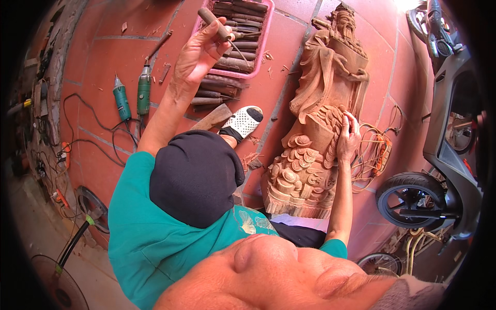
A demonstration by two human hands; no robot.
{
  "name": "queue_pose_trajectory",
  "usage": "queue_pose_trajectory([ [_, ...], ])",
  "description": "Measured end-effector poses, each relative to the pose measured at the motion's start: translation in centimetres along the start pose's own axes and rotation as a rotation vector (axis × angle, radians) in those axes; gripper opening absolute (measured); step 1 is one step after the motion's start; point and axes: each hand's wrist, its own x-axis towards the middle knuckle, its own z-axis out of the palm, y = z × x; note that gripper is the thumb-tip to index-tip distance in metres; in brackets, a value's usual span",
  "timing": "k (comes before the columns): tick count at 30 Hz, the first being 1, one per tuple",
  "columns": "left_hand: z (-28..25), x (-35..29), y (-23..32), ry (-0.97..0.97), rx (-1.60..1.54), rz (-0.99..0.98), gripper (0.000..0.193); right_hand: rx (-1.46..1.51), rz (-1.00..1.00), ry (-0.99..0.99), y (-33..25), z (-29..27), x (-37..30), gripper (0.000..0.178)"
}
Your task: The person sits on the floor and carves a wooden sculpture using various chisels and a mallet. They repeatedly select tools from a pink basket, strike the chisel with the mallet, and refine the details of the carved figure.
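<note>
- Left grip (pixel 199 49) closed around a wooden-handled chisel (pixel 219 28), raised just above the pink tray (pixel 268 36).
- Right grip (pixel 347 137) rests flat, fingers loosely curled, holding nothing, on the carved wooden statue (pixel 315 129), right of the tray.

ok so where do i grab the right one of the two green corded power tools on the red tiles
Take the green power tool by its thick middle, from above, fingers across: it lies flat, narrow nose pointing away, cord trailing from the near end.
</note>
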Motion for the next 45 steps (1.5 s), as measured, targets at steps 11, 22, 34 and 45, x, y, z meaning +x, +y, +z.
queue_pose_trajectory([
  [11, 0.6, -0.7, -0.3, 0.041, 0.203, 0.093, 0.015, 0.017, -0.013, -0.001, 0.3, 0.0, 0.0, 0.024],
  [22, 0.9, -1.1, -0.1, 0.141, 0.283, 0.050, 0.014, -0.037, -0.076, 0.017, 0.4, 0.0, 0.0, 0.026],
  [34, 3.0, -1.9, 0.3, 0.088, 0.452, 0.231, 0.015, -0.034, -0.067, 0.017, 0.5, 0.1, 0.0, 0.026],
  [45, 3.6, -2.2, 0.7, 0.101, 0.506, 0.328, 0.015, -0.022, -0.065, 0.015, 0.4, 0.1, 0.0, 0.025],
])
